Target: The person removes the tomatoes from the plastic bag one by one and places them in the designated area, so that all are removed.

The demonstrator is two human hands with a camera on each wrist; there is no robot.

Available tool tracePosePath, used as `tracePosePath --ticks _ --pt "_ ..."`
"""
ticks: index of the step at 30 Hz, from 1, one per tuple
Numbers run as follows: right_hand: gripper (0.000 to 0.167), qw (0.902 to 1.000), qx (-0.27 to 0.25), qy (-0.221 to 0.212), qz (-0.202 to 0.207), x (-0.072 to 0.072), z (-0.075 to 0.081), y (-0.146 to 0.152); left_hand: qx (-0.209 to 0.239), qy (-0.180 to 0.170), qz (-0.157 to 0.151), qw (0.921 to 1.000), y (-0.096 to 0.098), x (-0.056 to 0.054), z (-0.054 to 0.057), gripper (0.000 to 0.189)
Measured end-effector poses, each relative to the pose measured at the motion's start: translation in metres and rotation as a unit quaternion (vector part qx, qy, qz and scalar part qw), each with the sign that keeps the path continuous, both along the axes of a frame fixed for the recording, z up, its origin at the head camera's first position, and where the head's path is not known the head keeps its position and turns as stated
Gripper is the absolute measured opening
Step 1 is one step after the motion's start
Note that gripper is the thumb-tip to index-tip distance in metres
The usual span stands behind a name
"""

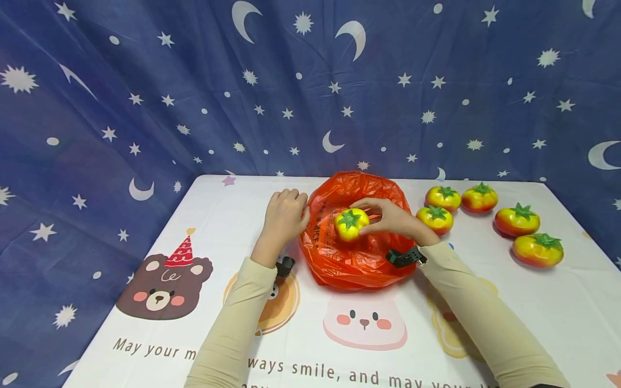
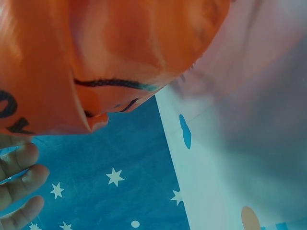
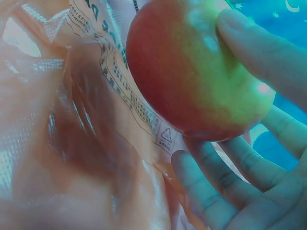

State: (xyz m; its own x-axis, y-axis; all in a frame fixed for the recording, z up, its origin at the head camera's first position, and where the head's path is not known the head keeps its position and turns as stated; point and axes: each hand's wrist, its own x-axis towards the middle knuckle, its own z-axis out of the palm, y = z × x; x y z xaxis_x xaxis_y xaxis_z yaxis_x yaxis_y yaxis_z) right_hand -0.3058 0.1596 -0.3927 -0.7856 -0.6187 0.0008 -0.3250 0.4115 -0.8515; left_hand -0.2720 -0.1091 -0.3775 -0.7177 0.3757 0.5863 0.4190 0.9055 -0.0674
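Observation:
A red plastic bag (image 1: 361,277) stands with its mouth spread wide on the table, black print showing on its inner wall. My left hand (image 1: 287,213) grips the bag's left rim; in the left wrist view its fingers (image 2: 26,175) lie bent beside the bag's edge, and the thumb is hidden there. Over the bag's mouth, my right hand (image 1: 388,218) holds a yellow-and-red tomato (image 1: 350,223) with a green leafy top. The right wrist view shows the thumb (image 3: 259,52) on one side of that tomato and the fingers under the other.
To the right of the bag, several more tomatoes (image 1: 517,220) lie on the table, some grouped close to its rim. A white cloth (image 1: 271,366) with cartoon animals and lettering covers the table. Behind it hangs a dark blue curtain (image 1: 271,134) with moons and stars.

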Motion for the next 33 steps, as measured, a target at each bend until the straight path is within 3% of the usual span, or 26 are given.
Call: tracePosePath --ticks 19,33 --pt "0.061 0.9991 0.022 -0.016 -0.034 0.001 0.017 0.022 0.002 -0.010 0.002 0.9999 0.001 0.000 -0.001 0.012" --pt "0.064 0.9981 0.049 0.012 -0.034 0.004 0.030 0.035 0.006 -0.004 -0.005 1.0000 0.002 0.001 0.000 0.012"
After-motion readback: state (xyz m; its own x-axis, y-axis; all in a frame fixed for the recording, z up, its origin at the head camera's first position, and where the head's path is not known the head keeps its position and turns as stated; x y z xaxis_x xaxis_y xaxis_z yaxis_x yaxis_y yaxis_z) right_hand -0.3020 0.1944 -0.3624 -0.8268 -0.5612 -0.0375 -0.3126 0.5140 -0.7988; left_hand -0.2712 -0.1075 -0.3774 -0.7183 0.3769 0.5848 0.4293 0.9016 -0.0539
